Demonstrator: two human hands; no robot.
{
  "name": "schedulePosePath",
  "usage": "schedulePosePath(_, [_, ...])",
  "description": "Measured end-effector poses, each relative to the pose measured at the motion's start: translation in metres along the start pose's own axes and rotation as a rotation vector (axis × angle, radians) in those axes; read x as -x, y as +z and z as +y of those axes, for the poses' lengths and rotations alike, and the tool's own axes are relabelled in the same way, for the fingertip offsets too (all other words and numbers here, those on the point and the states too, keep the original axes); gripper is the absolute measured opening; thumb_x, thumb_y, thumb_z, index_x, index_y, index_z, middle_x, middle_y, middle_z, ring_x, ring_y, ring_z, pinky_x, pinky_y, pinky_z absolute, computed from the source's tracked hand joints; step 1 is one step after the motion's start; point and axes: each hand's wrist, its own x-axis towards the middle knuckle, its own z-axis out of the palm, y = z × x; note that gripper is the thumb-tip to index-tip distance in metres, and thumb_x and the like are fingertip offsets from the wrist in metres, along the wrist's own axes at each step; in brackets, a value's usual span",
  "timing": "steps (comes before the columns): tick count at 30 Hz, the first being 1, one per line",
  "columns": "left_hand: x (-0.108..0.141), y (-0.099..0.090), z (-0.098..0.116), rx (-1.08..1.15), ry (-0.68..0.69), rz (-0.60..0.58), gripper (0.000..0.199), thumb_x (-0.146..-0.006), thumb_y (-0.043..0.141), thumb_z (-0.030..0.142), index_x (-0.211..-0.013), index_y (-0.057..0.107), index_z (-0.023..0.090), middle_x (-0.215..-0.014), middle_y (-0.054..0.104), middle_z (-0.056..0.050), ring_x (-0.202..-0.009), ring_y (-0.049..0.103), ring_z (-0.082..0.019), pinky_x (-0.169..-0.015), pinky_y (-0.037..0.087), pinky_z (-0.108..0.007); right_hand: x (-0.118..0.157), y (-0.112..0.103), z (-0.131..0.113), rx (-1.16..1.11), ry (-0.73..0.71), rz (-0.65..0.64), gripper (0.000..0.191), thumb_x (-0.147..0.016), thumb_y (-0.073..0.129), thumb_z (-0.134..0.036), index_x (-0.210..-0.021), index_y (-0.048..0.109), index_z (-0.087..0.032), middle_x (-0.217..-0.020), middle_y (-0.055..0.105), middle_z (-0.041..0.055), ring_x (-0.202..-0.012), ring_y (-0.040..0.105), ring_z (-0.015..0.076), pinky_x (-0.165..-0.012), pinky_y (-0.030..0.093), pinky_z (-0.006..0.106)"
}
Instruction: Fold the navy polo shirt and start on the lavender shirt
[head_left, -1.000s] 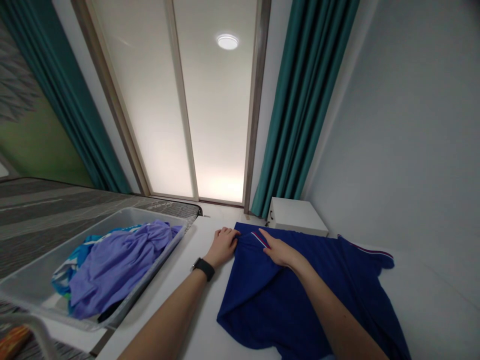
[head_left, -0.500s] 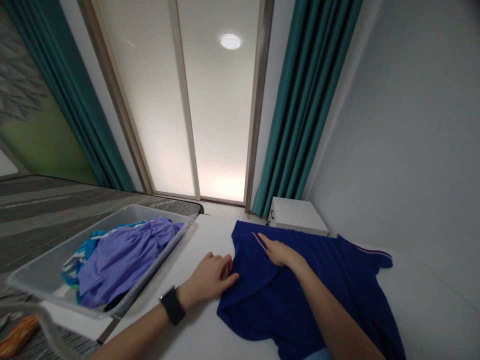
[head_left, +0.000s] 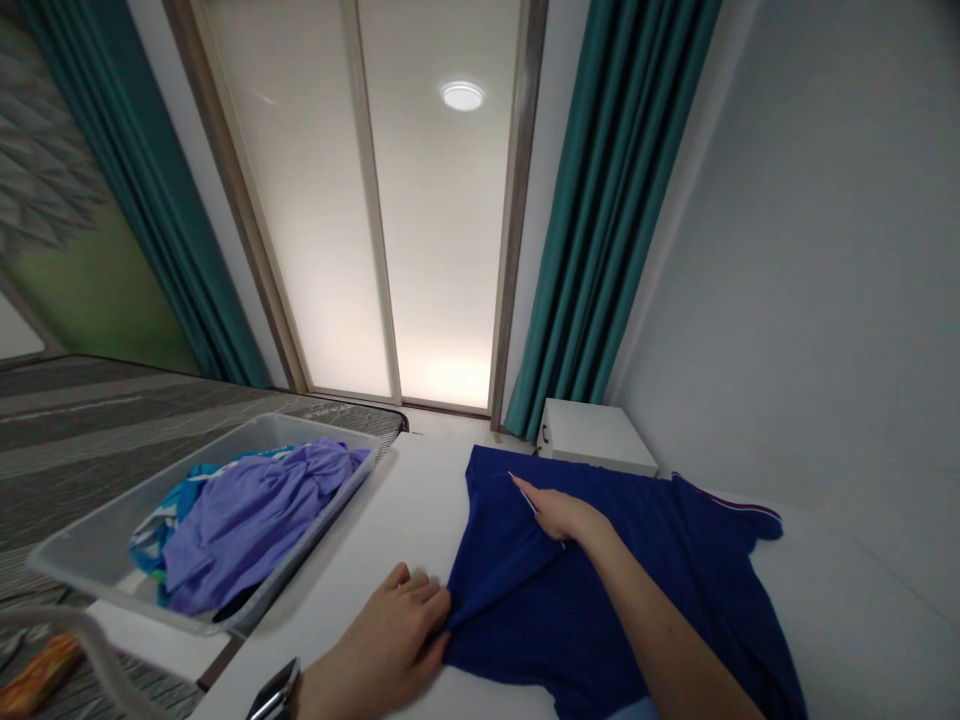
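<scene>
A dark blue shirt (head_left: 600,590) with white and red trim on its sleeve edges lies spread over the white table (head_left: 360,525). My left hand (head_left: 401,635), a watch on its wrist, pinches the shirt's left edge, and creases run from there across the cloth. On the upper left part of the shirt rests my right hand (head_left: 555,510), its fingers pointing left over a strip of trim; whether it grips cloth is hidden.
Left of the table, a translucent plastic bin (head_left: 82,560) holds a purple garment (head_left: 247,530) and a blue patterned one (head_left: 169,515). A white cabinet (head_left: 596,435) stands beyond the shirt, near the teal curtain (head_left: 592,250). A wall rises at the right.
My left hand has moved down and left, closed on the shirt's edge, and drawn that side of the cloth straighter. My right hand has stayed nearly in place.
</scene>
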Motion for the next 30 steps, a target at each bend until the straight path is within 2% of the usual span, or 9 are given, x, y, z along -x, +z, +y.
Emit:
schedulePosePath(4, [-0.011, -0.016, -0.011, 0.046, -0.005, 0.049, 0.019, -0.094, 0.043, 0.030, -0.081, 0.056, 0.023, -0.082, 0.064, -0.002, -0.079, 0.058, -0.020, -0.079, 0.039, -0.037, 0.005, -0.006, -0.019, 0.068, 0.011, 0.105, 0.067, -0.081, 0.048, -0.012, -0.147, 0.038, -0.020, -0.134, 0.053, 0.0207, -0.120, 0.053, 0.0349, -0.095, 0.041, 0.048])
schedulePosePath(6, [-0.026, -0.022, -0.015, 0.067, -0.050, 0.160, 0.024, -0.097, 0.035, 0.026, -0.094, 0.059, 0.023, -0.091, 0.064, -0.005, -0.085, 0.058, -0.021, -0.080, 0.042, -0.036, 0.007, -0.006, -0.033, 0.085, -0.046, 0.167, 0.058, -0.087, 0.040, -0.012, -0.145, 0.040, -0.016, -0.136, 0.050, 0.0208, -0.127, 0.045, 0.0343, -0.100, 0.036, 0.048])
schedulePosePath(8, [-0.042, -0.020, -0.016, 0.061, -0.036, 0.244, 0.029, -0.096, 0.037, 0.026, -0.117, 0.056, 0.022, -0.111, 0.063, -0.008, -0.102, 0.057, -0.023, -0.089, 0.043, -0.037, 0.008, -0.002, -0.047, 0.093, -0.161, 0.225, 0.054, -0.091, 0.035, -0.014, -0.144, 0.042, -0.016, -0.137, 0.051, 0.0174, -0.128, 0.044, 0.0305, -0.102, 0.036, 0.044])
schedulePosePath(11, [-0.060, -0.004, -0.012, 0.008, 0.002, 0.241, 0.045, -0.094, 0.044, 0.029, -0.138, 0.043, 0.022, -0.135, 0.054, -0.010, -0.122, 0.050, -0.026, -0.102, 0.040, -0.042, 0.006, 0.014, -0.057, 0.096, -0.319, 0.271, 0.051, -0.094, 0.031, -0.019, -0.143, 0.043, -0.013, -0.144, 0.047, 0.0139, -0.134, 0.038, 0.0264, -0.109, 0.030, 0.041])
schedulePosePath(16, [-0.057, 0.032, -0.010, -0.046, 0.063, 0.168, 0.060, -0.097, 0.041, 0.042, -0.151, 0.026, 0.021, -0.155, 0.032, -0.012, -0.142, 0.031, -0.027, -0.116, 0.026, -0.048, 0.000, 0.038, -0.050, 0.056, -0.278, 0.206, 0.056, -0.097, 0.031, -0.037, -0.149, 0.034, -0.015, -0.157, 0.028, 0.0094, -0.145, 0.021, 0.0241, -0.117, 0.012, 0.048])
schedulePosePath(19, [-0.049, 0.041, -0.012, -0.050, 0.072, 0.166, 0.062, -0.098, 0.040, 0.048, -0.153, 0.024, 0.024, -0.157, 0.030, -0.010, -0.144, 0.028, -0.027, -0.117, 0.023, -0.049, -0.002, 0.042, -0.047, 0.037, -0.263, 0.206, 0.059, -0.098, 0.030, -0.042, -0.150, 0.032, -0.016, -0.158, 0.025, 0.0088, -0.146, 0.018, 0.0228, -0.118, 0.009, 0.049])
schedulePosePath(22, [-0.044, 0.038, -0.011, -0.031, 0.051, 0.179, 0.063, -0.096, 0.042, 0.049, -0.152, 0.025, 0.024, -0.156, 0.032, -0.010, -0.143, 0.030, -0.028, -0.117, 0.022, -0.050, -0.002, 0.041, -0.048, 0.032, -0.259, 0.205, 0.058, -0.098, 0.029, -0.043, -0.150, 0.032, -0.017, -0.157, 0.024, 0.0085, -0.146, 0.018, 0.0225, -0.118, 0.008, 0.050])
schedulePosePath(26, [-0.053, 0.020, -0.015, 0.078, -0.033, 0.238, 0.049, -0.098, 0.039, 0.040, -0.145, 0.039, 0.024, -0.142, 0.052, -0.009, -0.129, 0.047, -0.025, -0.110, 0.034, -0.046, 0.000, 0.039, -0.049, 0.038, -0.272, 0.204, 0.055, -0.099, 0.027, -0.039, -0.150, 0.032, -0.019, -0.157, 0.026, 0.0073, -0.146, 0.018, 0.0210, -0.118, 0.007, 0.049])
schedulePosePath(30, [-0.083, -0.003, -0.037, 0.174, -0.127, 0.359, 0.032, -0.094, 0.040, 0.023, -0.119, 0.060, 0.021, -0.117, 0.065, -0.008, -0.106, 0.058, -0.024, -0.095, 0.044, -0.040, 0.001, 0.039, -0.049, 0.041, -0.266, 0.206, 0.055, -0.098, 0.029, -0.038, -0.150, 0.032, -0.019, -0.157, 0.026, 0.0074, -0.146, 0.019, 0.0207, -0.118, 0.007, 0.048])
